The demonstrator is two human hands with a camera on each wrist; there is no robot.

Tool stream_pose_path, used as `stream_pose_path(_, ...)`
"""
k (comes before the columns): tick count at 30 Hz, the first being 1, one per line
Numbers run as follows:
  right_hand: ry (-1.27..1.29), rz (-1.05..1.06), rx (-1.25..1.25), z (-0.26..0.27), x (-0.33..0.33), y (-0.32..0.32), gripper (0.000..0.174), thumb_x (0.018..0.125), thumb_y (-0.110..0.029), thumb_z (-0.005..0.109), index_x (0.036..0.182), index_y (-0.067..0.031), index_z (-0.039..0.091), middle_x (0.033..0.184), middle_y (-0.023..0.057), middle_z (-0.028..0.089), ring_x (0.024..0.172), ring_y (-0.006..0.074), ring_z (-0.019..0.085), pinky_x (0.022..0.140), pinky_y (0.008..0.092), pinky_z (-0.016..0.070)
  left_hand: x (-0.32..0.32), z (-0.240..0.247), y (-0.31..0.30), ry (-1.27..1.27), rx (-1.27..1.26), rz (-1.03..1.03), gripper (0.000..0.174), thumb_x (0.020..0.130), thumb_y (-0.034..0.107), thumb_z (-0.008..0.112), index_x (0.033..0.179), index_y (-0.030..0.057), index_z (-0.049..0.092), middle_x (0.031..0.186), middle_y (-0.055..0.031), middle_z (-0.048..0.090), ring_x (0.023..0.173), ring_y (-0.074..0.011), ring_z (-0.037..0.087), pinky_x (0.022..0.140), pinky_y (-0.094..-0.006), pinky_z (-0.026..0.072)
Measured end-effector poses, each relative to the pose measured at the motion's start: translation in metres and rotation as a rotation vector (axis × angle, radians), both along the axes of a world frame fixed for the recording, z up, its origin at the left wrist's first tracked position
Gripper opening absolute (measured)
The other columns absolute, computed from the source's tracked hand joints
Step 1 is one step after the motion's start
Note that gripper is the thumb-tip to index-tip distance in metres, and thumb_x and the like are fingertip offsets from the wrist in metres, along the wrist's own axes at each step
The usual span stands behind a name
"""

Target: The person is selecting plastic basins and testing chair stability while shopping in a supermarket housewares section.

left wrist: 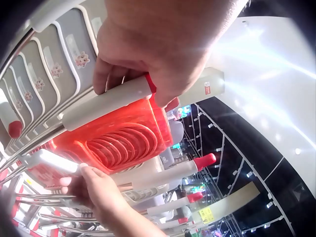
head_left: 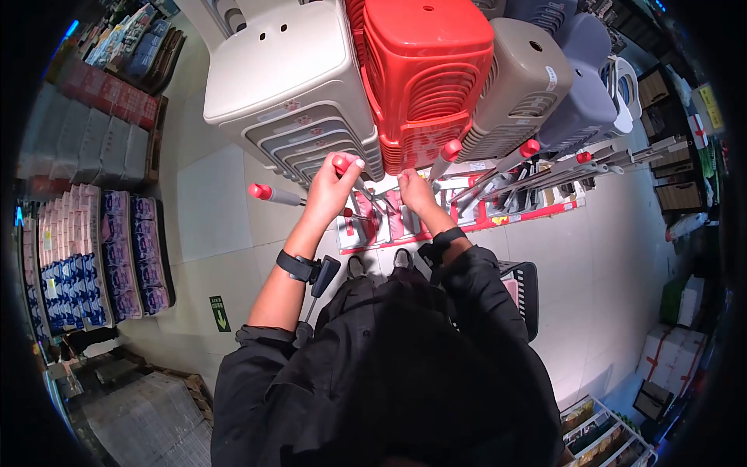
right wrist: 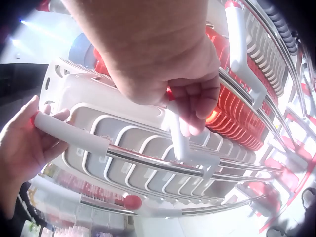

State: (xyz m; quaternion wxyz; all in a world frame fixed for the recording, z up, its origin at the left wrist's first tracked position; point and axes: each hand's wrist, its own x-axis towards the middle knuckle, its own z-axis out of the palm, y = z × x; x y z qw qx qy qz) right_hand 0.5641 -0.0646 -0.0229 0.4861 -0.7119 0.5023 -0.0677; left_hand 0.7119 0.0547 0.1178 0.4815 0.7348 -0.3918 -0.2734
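A mop with a steel pole and a pale grip [left wrist: 106, 106] ending in a red cap stands tilted up toward me. My left hand [head_left: 333, 187] holds that grip near its red end, thumb by the cap and fingers round the far side. Lower down, a white plastic lever [right wrist: 180, 140] sits beside the pole. My right hand [right wrist: 195, 96] has its curled fingers on the lever's upper part; in the left wrist view the right hand [left wrist: 101, 190] pinches the lever's end.
More red-capped mops stand to the right, one handle [head_left: 443, 159] close by my right hand. Another red-tipped handle [head_left: 272, 194] sticks out at left. Stacked white chairs [head_left: 280, 62] and red stools [head_left: 428, 47] rise behind. A black basket [head_left: 531, 300] stands on the floor at right.
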Motion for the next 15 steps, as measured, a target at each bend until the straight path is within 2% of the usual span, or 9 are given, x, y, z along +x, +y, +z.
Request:
stream_pose_path(4, -0.031, -0.006, -0.017, -0.004, -0.004, 0.005, 0.033, 0.098, -0.032, 0.042, 0.114, -0.0063, 0.056, 0.073, 0.0107, 0.070, 0.082, 0.0321, 0.069, 0.080, 0.0437, 0.0509, 0.005, -0.005, -0.002, -0.010, 0.048, -0.001, 0.029, 0.090, 0.030, 0.066, 0.104, 0.0042, 0.061, 0.080, -0.0025, 0.063, 0.075, -0.0108, 0.060, 0.072, -0.0275, 0.0488)
stream_pose_path(6, -0.017, -0.015, -0.071, -0.003, -0.001, 0.004, 0.032, 0.098, -0.030, 0.045, 0.114, -0.0034, 0.056, 0.073, 0.0128, 0.069, 0.068, 0.0242, 0.070, 0.072, 0.0379, 0.0521, 0.004, -0.009, -0.001, -0.003, -0.007, -0.022, 0.030, 0.090, 0.030, 0.066, 0.104, 0.0047, 0.061, 0.082, -0.0030, 0.064, 0.077, -0.0114, 0.061, 0.073, -0.0279, 0.0490)
stream_pose_path(7, -0.009, -0.021, 0.039, -0.001, -0.001, 0.002, 0.039, 0.097, -0.032, 0.046, 0.122, -0.0025, 0.053, 0.079, 0.0165, 0.069, 0.079, 0.0307, 0.070, 0.078, 0.0409, 0.0512, 0.004, -0.010, 0.000, 0.007, 0.007, -0.035, 0.032, 0.090, 0.030, 0.066, 0.108, 0.0048, 0.060, 0.085, -0.0039, 0.065, 0.080, -0.0117, 0.062, 0.075, -0.0281, 0.0493)
stream_pose_path(8, -0.009, -0.033, 0.030, 0.001, -0.001, 0.002, 0.039, 0.097, -0.032, 0.046, 0.122, -0.0025, 0.053, 0.079, 0.0165, 0.069, 0.079, 0.0307, 0.070, 0.078, 0.0409, 0.0512, 0.005, -0.011, 0.000, 0.008, -0.001, -0.047, 0.032, 0.090, 0.030, 0.066, 0.108, 0.0048, 0.060, 0.085, -0.0039, 0.065, 0.080, -0.0117, 0.062, 0.075, -0.0281, 0.0493)
stream_pose_path(10, 0.046, -0.018, -0.125, -0.003, -0.006, 0.011, 0.051, 0.095, -0.035, 0.046, 0.134, -0.0030, 0.044, 0.100, 0.0247, 0.067, 0.098, 0.0417, 0.063, 0.088, 0.0484, 0.0478, 0.005, -0.014, 0.001, -0.014, -0.022, -0.061, 0.038, 0.089, 0.030, 0.068, 0.115, 0.0046, 0.057, 0.091, -0.0058, 0.065, 0.082, -0.0128, 0.061, 0.077, -0.0286, 0.0493)
stream_pose_path(11, 0.017, -0.035, -0.164, -0.005, -0.012, 0.018, 0.060, 0.094, -0.036, 0.046, 0.142, -0.0024, 0.034, 0.113, 0.0299, 0.061, 0.105, 0.0463, 0.059, 0.091, 0.0503, 0.0455, 0.005, -0.015, 0.004, 0.021, 0.005, -0.067, 0.049, 0.087, 0.029, 0.069, 0.126, 0.0044, 0.051, 0.102, -0.0087, 0.064, 0.092, -0.0156, 0.062, 0.083, -0.0299, 0.0495)
stream_pose_path(12, -0.029, -0.058, -0.080, 0.009, -0.022, 0.025, 0.061, 0.094, -0.037, 0.045, 0.143, -0.0021, 0.033, 0.112, 0.0300, 0.061, 0.105, 0.0460, 0.059, 0.091, 0.0499, 0.0453, 0.004, -0.014, 0.008, 0.094, -0.020, -0.076, 0.059, 0.086, 0.028, 0.070, 0.134, 0.0042, 0.045, 0.115, -0.0134, 0.061, 0.106, -0.0212, 0.060, 0.092, -0.0330, 0.0476)
stream_pose_path(15, -0.084, -0.110, -0.016, 0.011, -0.060, 0.054, 0.062, 0.093, -0.038, 0.047, 0.143, -0.0043, 0.033, 0.109, 0.0278, 0.063, 0.102, 0.0448, 0.061, 0.088, 0.0488, 0.0464, 0.004, -0.002, 0.025, -0.027, -0.080, -0.090, 0.066, 0.086, 0.023, 0.070, 0.140, 0.0030, 0.039, 0.132, -0.0195, 0.051, 0.123, -0.0275, 0.051, 0.102, -0.0385, 0.0413)
